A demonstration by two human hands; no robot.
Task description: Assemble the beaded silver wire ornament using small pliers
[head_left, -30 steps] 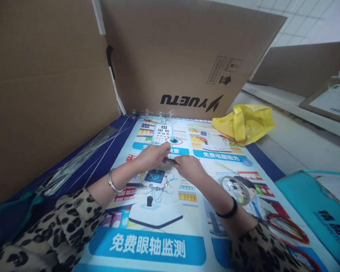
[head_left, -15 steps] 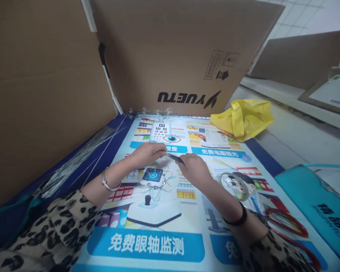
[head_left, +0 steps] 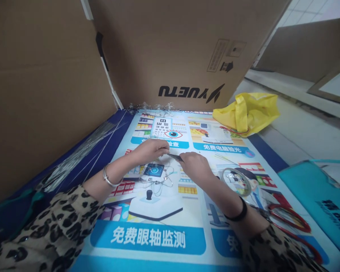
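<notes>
My left hand (head_left: pixel 155 148) is closed in a pinch, thumb and forefinger together; what lies between them is too small to make out. My right hand (head_left: pixel 197 166) is wrapped round a slim dark metal tool (head_left: pixel 175 156), whose narrow end reaches the left fingertips. Its handles are hidden in the palm, so I cannot tell whether it is tweezers or pliers. Just below the hands, a looped thin-wire piece (head_left: pixel 158 179) with small beads lies on the printed poster (head_left: pixel 147 257).
Red-handled scissors (head_left: pixel 291 219) and a round clear dish (head_left: pixel 237 182) lie at right, near a teal pouch (head_left: pixel 311 189). A yellow bag (head_left: pixel 246 113) sits farther back. Straight wires (head_left: pixel 73 158) lie at left. Cardboard (head_left: pixel 147 49) walls the back; small wire pieces (head_left: pixel 151 108) line its foot.
The view has shifted slightly. Both hands keep nearly the same pose, the dark tool's end still at the left fingertips. Nothing has been let go or picked up.
</notes>
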